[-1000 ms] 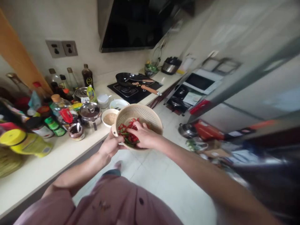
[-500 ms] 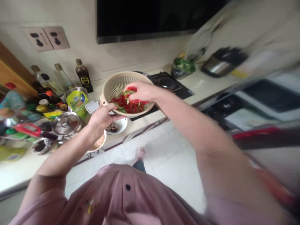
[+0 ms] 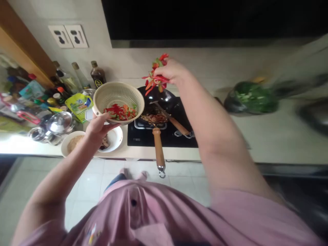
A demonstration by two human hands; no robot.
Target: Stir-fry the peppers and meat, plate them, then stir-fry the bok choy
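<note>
Pale and long, the desk [image 3: 287, 140] runs below a tiled wall, carrying a black stove [image 3: 143, 140] with a wok [image 3: 166, 97] on it. Chopped food [image 3: 155, 118] lies in the wok, beside a wooden-handled spatula [image 3: 178, 125]. The right hand [image 3: 173, 70] pinches a bunch of red and green pepper strips [image 3: 156, 77], held up above the wok. The left hand [image 3: 97, 128] clamps the near-left rim of a beige colander [image 3: 110, 95], which is tilted and has more strips inside. Below it, a white plate [image 3: 117, 137] and a bowl [image 3: 66, 146] rest on the desk.
</note>
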